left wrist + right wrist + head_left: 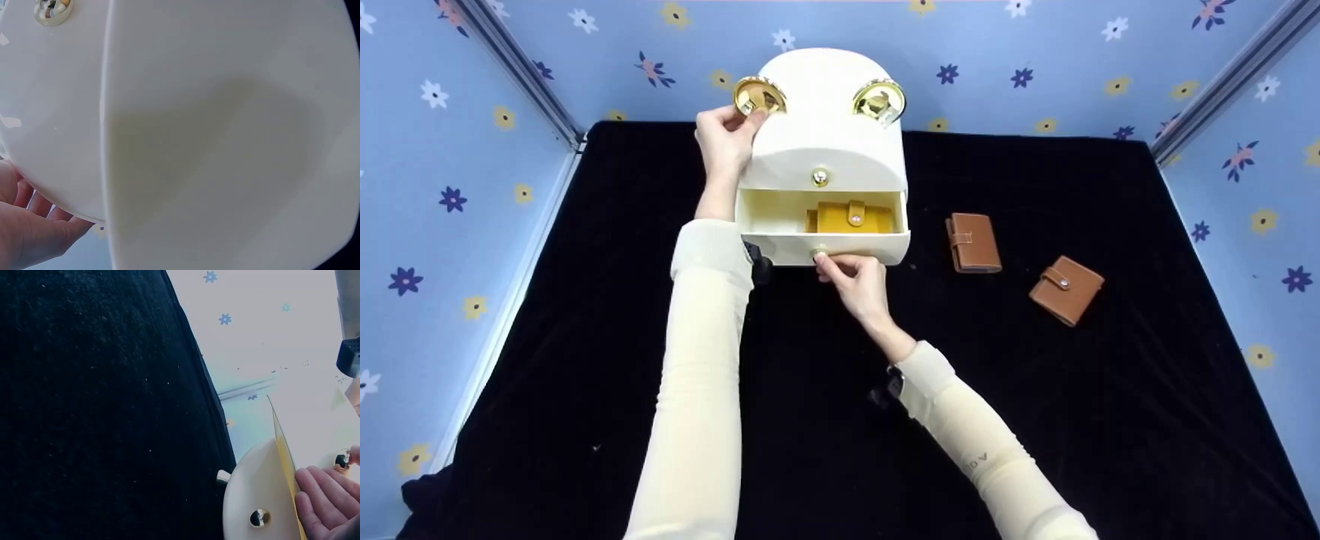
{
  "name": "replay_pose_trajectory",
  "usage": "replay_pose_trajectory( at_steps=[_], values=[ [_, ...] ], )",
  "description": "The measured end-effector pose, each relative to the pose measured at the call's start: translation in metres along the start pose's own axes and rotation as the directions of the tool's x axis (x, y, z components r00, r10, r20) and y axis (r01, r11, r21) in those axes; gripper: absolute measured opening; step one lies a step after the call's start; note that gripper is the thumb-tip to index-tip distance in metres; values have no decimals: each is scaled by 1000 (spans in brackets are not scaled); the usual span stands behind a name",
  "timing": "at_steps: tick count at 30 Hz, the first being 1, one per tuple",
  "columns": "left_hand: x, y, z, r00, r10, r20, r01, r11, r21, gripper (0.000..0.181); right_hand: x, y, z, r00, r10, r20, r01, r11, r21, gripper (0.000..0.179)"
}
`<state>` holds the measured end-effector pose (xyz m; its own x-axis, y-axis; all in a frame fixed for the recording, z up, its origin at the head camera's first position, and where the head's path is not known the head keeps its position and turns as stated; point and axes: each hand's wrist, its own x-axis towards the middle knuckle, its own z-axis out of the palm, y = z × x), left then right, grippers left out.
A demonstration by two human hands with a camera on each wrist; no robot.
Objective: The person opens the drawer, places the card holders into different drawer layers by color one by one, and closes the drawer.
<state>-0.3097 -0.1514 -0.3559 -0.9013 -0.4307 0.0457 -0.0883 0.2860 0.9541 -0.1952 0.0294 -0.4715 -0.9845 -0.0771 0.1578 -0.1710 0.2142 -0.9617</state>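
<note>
A white two-drawer box (825,150) with gold cup-like ornaments on top stands at the back. Its lower drawer (780,246) is pulled out, and a mustard-yellow wallet (877,220) with a snap strap lies inside, towards the right. At the drawer's front, my right hand (859,285) pinches the small knob (819,253) between thumb and fingers. My left hand (726,142) grips the box's upper left side, thumb by the left gold ornament (759,96). In the left wrist view, the fingers (42,205) curve along the box's side.
Two brown wallets lie on the black cloth right of the box: one nearer wallet (975,244) and another wallet (1069,292) turned at an angle. A gold knob (820,178) marks the closed upper drawer. Blue flowered panels (1035,60) border the cloth at the back and sides.
</note>
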Motion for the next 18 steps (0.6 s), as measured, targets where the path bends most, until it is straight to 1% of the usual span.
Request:
replay_pose_trajectory(
  at_steps=[11, 18],
  values=[
    [0, 0, -1, 1000, -8, 2, 8, 1000, -8, 25, 18, 0, 5, 999, 18, -30, -18, 1000, -3, 25],
    [1, 0, 0, 1000, -11, 3, 11, 1000, 7, 26, 32, 1, 7, 999, 32, -34, -32, 999, 18, 28]
  ],
)
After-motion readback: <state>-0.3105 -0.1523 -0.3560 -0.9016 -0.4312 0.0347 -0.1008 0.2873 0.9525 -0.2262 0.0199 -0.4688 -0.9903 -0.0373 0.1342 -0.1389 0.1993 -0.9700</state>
